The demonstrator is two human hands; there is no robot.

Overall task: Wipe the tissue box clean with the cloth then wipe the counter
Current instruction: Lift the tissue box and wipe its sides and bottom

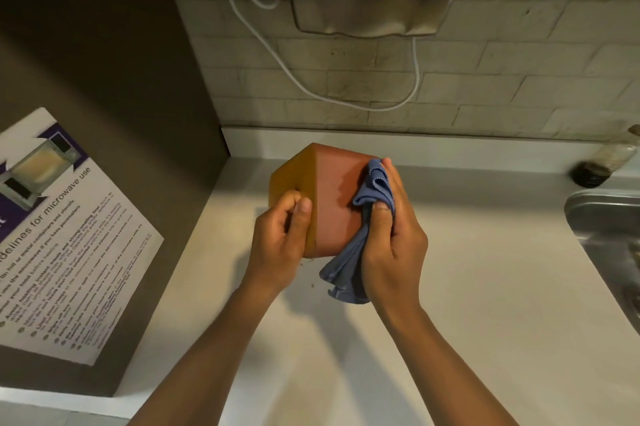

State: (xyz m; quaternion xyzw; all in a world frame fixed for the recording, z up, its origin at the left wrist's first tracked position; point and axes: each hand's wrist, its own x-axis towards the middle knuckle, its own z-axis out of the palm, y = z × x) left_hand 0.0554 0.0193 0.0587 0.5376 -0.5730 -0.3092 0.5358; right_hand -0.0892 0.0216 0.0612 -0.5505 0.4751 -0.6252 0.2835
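Nearest, two bare forearms are reaching in over the counter (467, 287). The right hand (393, 235) is gripping a bunched blue cloth (353, 252), its thumb pinning the folds while the tail is hanging down toward the counter. The cloth is looking soft and limp, so it is probably needing to be wadded under the palm to press evenly. The left hand (280, 238) is clamping the box (329, 203) at its near left edge, thumb along the ridge between the orange and red faces. The box is tilting up off the counter, toward the back edge near the left corner, and the cloth's top is pressing its red face. It is likely light and smooth-sided, so it may be slipping or denting under a hard rub; bracing it at opposite edges seems wisest.

Farther right, a sink (602, 217) is cutting into the counter. Beyond, a cord (346, 103) is drooping along the tiled wall (519, 79).
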